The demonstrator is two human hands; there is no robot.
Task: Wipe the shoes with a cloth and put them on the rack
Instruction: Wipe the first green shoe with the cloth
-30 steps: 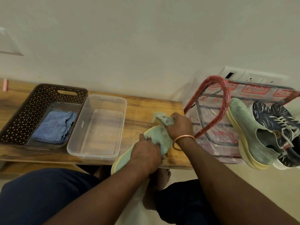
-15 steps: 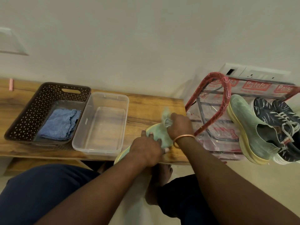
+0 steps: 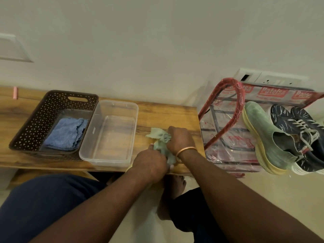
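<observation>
Bunching the green cloth point(image 3: 158, 135) in curled fingers, the right hand point(image 3: 180, 139) presses it to the shoe point(image 3: 171, 159) at the bench's point(image 3: 157, 113) near right edge. The left hand point(image 3: 150, 163) curls over that shoe, hiding most of it — light, soft knit, best gripped by its firmer sole. 3 more shoes point(image 3: 273, 137) sit on the rack point(image 3: 240, 95) at right.

The person is wearing dark navy bottoms point(image 3: 43, 204) that are covering both thighs. A thin copper-coloured bangle point(image 3: 186, 150) is circling the wrist behind the right hand point(image 3: 180, 137). Both forearms are showing bare, and a bare foot point(image 3: 172, 192) is showing between the knees.
</observation>
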